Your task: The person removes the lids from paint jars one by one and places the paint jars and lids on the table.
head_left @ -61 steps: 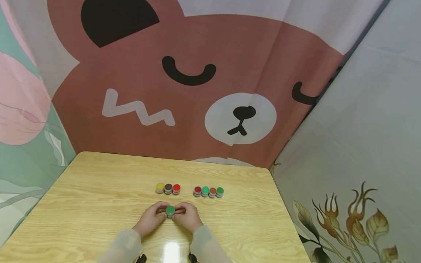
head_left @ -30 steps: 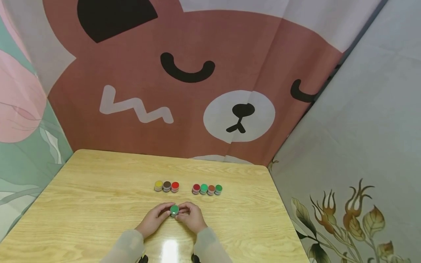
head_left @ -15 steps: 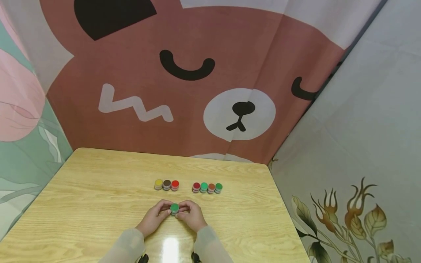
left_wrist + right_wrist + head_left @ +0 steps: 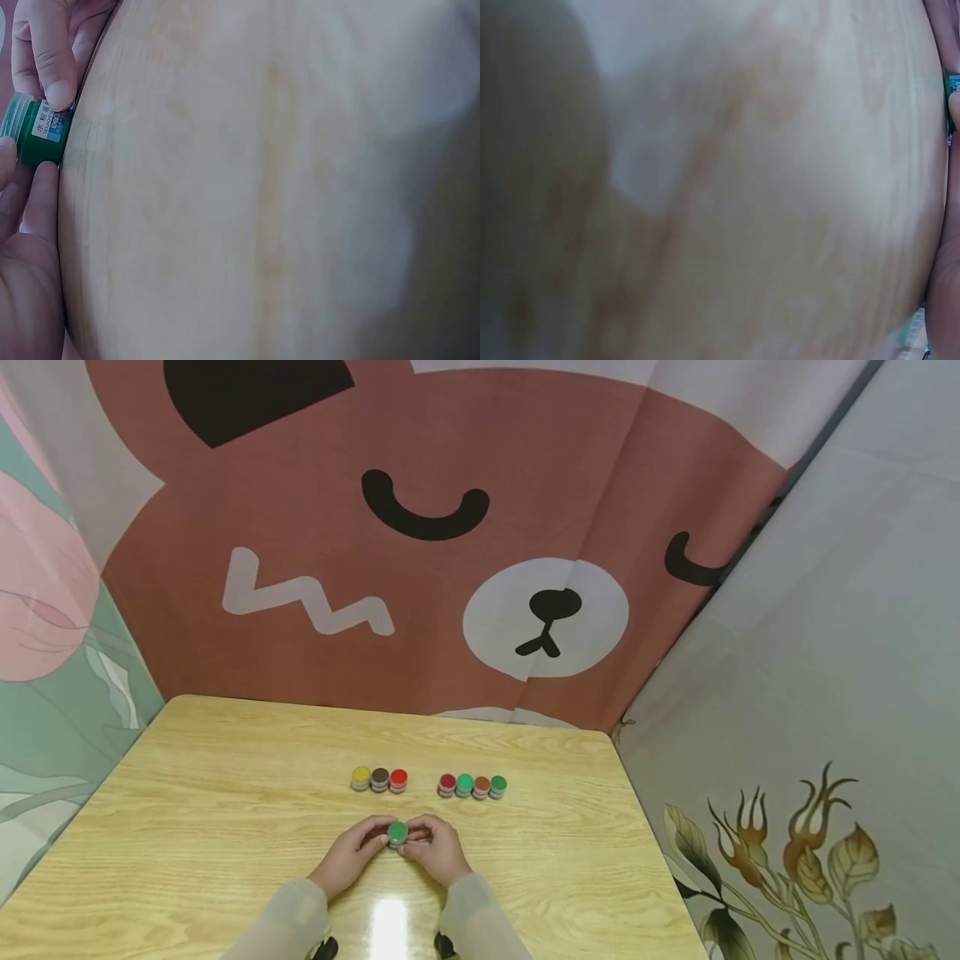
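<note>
One green jar [image 4: 397,835] is pinched by two hands [image 4: 347,858] [image 4: 440,853] near a three-jar row [image 4: 380,779] and a four-jar row [image 4: 468,787].

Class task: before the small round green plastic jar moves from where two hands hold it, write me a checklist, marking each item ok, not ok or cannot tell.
1. Two-handed hold: ok; the left hand and right hand grip the small round green plastic jar.
2. Translucent round plastic cap on the jar: ok.
3. Cap screwed tight: cannot tell.
4. Jar raised off the light wooden table: cannot tell.
5. Gap between the three small round jars and the four small round jars: ok, wider than one jar.
6. Held jar in line with those: not ok; it is nearer the person.
</note>
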`<state>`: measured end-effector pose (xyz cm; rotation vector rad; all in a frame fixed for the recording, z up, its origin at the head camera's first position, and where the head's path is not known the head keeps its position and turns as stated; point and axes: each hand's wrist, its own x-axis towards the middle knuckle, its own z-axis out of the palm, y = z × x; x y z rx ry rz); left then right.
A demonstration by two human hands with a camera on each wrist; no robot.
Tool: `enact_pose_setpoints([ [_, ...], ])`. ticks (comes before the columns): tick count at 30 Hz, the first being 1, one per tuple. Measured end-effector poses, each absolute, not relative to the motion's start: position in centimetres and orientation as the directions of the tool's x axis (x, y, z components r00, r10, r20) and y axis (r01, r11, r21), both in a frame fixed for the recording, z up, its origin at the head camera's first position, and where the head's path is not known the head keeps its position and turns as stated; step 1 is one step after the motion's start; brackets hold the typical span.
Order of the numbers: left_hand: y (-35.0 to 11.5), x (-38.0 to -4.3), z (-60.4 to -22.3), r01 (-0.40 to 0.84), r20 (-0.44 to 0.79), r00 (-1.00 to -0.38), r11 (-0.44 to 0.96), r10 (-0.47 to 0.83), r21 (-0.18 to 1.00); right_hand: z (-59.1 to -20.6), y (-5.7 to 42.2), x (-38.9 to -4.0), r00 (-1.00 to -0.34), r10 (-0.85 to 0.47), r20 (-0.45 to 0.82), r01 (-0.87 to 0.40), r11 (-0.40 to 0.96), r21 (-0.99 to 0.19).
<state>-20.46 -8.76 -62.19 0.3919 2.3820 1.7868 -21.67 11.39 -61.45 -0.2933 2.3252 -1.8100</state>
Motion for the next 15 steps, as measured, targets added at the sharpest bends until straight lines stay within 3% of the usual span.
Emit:
enact_pose_setpoints([
  [6, -8.81, -20.42, -62.14, 0.114, 0.045, -0.955, 0.222, 0.293, 0.968, -61.43, 11.32, -21.7, -0.966, -0.259, -0.019, -0.048, 0.251, -0.967],
  [15, -8.84, -20.29, -61.78, 0.154, 0.066, -0.949, 0.271, 0.31, 0.95, -61.4, 11.31, -21.62, -0.965, -0.26, -0.022, -0.047, 0.255, -0.966],
])
